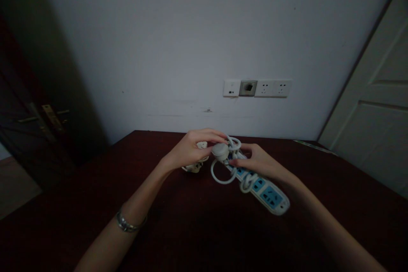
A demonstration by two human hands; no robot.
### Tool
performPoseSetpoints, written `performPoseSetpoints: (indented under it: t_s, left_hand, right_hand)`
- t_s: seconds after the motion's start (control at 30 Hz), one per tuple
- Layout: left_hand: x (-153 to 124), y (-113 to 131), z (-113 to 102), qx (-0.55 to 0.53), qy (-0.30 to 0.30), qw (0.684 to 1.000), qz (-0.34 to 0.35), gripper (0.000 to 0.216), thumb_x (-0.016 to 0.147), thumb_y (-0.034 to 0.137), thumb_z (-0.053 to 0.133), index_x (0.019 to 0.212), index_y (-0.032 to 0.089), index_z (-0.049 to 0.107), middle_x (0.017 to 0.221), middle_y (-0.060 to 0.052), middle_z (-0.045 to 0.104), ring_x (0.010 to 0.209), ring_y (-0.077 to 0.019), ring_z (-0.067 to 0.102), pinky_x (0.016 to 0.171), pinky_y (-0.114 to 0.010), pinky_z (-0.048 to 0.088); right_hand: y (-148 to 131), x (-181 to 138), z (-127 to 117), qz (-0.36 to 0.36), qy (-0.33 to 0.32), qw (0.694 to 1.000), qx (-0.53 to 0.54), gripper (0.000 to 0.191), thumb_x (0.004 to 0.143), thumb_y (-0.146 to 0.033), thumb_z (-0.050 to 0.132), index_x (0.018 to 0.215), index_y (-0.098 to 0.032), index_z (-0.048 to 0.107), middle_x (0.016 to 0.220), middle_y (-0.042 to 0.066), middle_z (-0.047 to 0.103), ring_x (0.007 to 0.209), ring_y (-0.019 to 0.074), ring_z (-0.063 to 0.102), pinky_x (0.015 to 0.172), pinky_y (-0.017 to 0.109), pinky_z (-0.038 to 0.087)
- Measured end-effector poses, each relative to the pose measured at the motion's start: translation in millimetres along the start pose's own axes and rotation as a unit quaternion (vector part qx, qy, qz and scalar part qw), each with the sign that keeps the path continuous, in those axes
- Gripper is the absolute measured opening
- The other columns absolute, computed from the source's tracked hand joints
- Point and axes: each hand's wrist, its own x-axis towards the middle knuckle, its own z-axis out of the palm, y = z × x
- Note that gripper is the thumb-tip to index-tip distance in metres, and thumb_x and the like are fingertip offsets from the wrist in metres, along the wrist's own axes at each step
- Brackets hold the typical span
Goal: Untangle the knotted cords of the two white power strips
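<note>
A white power strip (276, 199) with blue sockets slants over the dark red table, its white cord (223, 182) looped and wound around it. My right hand (258, 159) is closed around the strip's far part, thumb and fingers over the cord. A white plug (219, 151) sits at the strip's far end, with my left hand (194, 146) closed on it between thumb and fingers. Behind my left hand lies a second off-white socket piece with a cord (194, 167), partly hidden by the hand.
The dark red table (172, 229) runs up to a pale wall. Wall sockets and a switch panel (257, 88) are set above its far edge. A white door (379, 93) stands at right, a dark door with a brass handle (52, 117) at left. A thin strip (314, 147) lies at the back right.
</note>
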Motion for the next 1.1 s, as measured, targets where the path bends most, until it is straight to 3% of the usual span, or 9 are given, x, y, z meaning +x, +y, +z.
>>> performPoseSetpoints:
  t_s: [0.17, 0.33, 0.53, 0.63, 0.87, 1.1]
  left_hand:
    - [0, 3, -2, 0.077, -0.001, 0.996, 0.038, 0.019, 0.082, 0.016, 0.056, 0.096, 0.019, 0.068, 0.1, -0.008, 0.069, 0.098, -0.018, 0.061, 0.089, -0.04, 0.048]
    - [-3, 8, -2, 0.201, -0.032, 0.973, 0.108, 0.019, 0.085, 0.016, 0.051, 0.099, 0.015, 0.064, 0.103, -0.011, 0.067, 0.1, -0.0185, 0.059, 0.086, -0.038, 0.05]
    - [-9, 23, 7, 0.354, -0.062, 0.926, 0.114, 0.019, 0.09, 0.02, 0.043, 0.091, 0.012, 0.061, 0.109, -0.014, 0.062, 0.099, -0.0214, 0.058, 0.081, -0.037, 0.052]
    - [-10, 26, 9, 0.336, -0.061, 0.935, 0.1, 0.016, 0.089, 0.02, 0.045, 0.092, 0.012, 0.058, 0.114, -0.015, 0.057, 0.101, -0.0213, 0.056, 0.081, -0.035, 0.051]
    - [-9, 27, 16, 0.211, -0.043, 0.977, -0.001, 0.011, 0.078, 0.013, 0.057, 0.088, 0.016, 0.056, 0.101, -0.006, 0.049, 0.085, -0.0139, 0.053, 0.072, -0.026, 0.046]
    - [-5, 17, 21, 0.09, 0.031, 0.995, -0.03, 0.014, 0.07, 0.011, 0.065, 0.081, 0.015, 0.059, 0.089, -0.001, 0.049, 0.073, -0.0095, 0.047, 0.063, -0.022, 0.039]
  right_hand:
    - [0, 1, -1, -0.015, 0.062, 0.994, -0.091, 0.047, 0.066, -0.036, 0.067, 0.108, -0.014, 0.063, 0.091, 0.006, 0.068, 0.075, 0.0191, 0.062, 0.065, 0.029, 0.047]
    - [-3, 2, 2, -0.026, 0.152, 0.978, -0.137, 0.051, 0.064, -0.041, 0.069, 0.107, -0.016, 0.064, 0.096, 0.007, 0.068, 0.084, 0.0232, 0.062, 0.075, 0.033, 0.047]
    - [-7, 1, 5, -0.037, 0.154, 0.978, -0.133, 0.053, 0.064, -0.038, 0.069, 0.112, -0.016, 0.063, 0.102, 0.01, 0.067, 0.09, 0.026, 0.062, 0.079, 0.036, 0.047]
    - [-14, -2, 7, -0.036, 0.144, 0.982, -0.117, 0.051, 0.064, -0.034, 0.068, 0.111, -0.016, 0.064, 0.102, 0.009, 0.067, 0.089, 0.0252, 0.062, 0.077, 0.034, 0.047]
    - [-25, -8, 11, -0.026, 0.129, 0.983, -0.128, 0.048, 0.06, -0.029, 0.068, 0.106, -0.016, 0.066, 0.096, 0.007, 0.069, 0.082, 0.0242, 0.063, 0.068, 0.029, 0.047]
    - [-20, -11, 15, -0.068, 0.153, 0.971, -0.171, 0.041, 0.063, -0.029, 0.065, 0.103, -0.018, 0.067, 0.095, 0.011, 0.068, 0.083, 0.0246, 0.063, 0.071, 0.031, 0.046]
